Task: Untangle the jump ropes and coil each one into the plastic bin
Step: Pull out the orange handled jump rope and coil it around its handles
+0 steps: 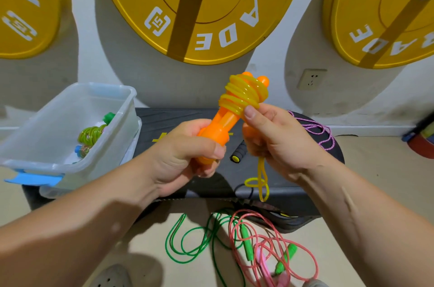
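Observation:
My left hand grips the lower ends of two orange jump-rope handles held together and tilted up to the right. Yellow cord is wound in several turns around their upper ends. My right hand pinches the cord at the wrap with thumb and fingers; a loose yellow loop hangs below it. The clear plastic bin stands to the left with blue latches and holds a coiled green rope and another coiled rope.
A black bench lies under my hands with a black-handled rope and a purple rope on it. Tangled green rope and pink rope lie on the floor in front. Yellow weight plates hang on the wall.

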